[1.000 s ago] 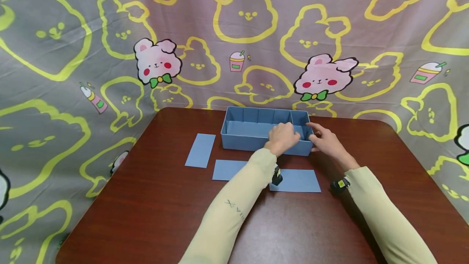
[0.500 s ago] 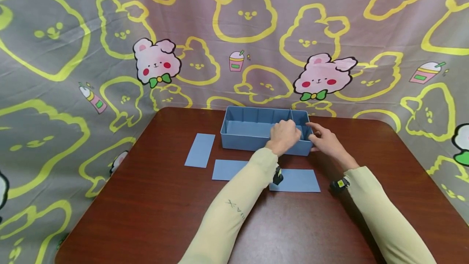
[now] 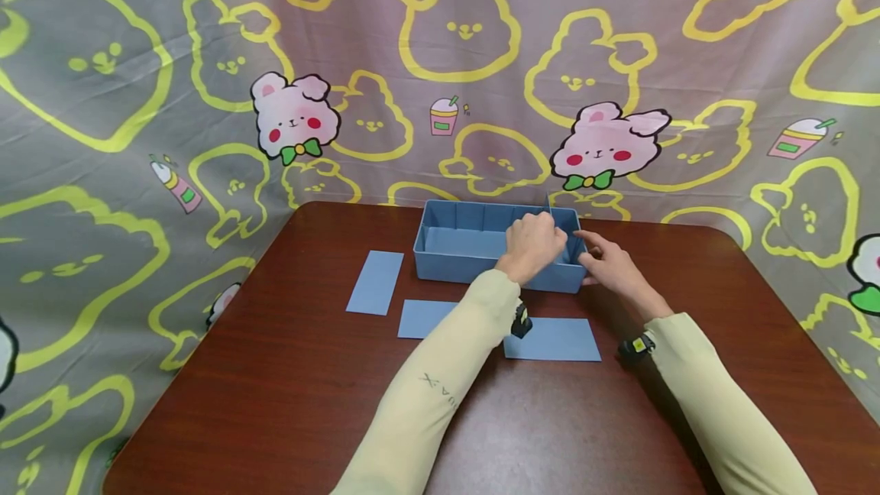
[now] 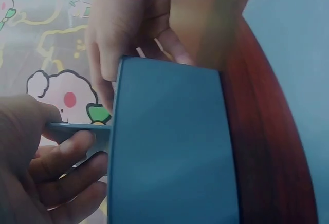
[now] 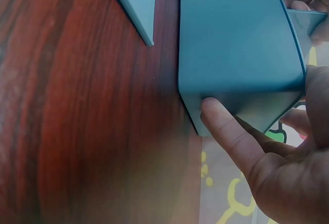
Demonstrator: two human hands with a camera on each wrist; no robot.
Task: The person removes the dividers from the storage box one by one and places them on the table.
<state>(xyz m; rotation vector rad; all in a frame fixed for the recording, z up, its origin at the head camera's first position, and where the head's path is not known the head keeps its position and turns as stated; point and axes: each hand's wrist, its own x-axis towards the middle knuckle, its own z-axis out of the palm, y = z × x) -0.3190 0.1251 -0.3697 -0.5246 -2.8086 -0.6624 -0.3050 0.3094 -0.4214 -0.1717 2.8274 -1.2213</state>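
Observation:
A long blue storage box (image 3: 450,266) with low walls stands at the back of the table. Over its right part, my left hand (image 3: 531,247) pinches a thin blue divider (image 4: 77,126) between thumb and fingers. The divider's upper edge sticks up above the box rim, while its lower part is hidden by the box wall and the hand. At the box's right end, my right hand (image 3: 614,266) grips the end wall, with some fingers over the rim and one finger (image 5: 231,134) along the outside.
Three flat blue panels lie on the brown table (image 3: 275,373): one at the left (image 3: 375,282), a middle panel (image 3: 422,318) partly under my left forearm, and a right panel (image 3: 557,339). Behind the table hangs a patterned curtain (image 3: 385,14).
My left hand has risen slightly, and the divider in it now stands above the box's back rim, where before it was level. The right hand and box have stayed in place.

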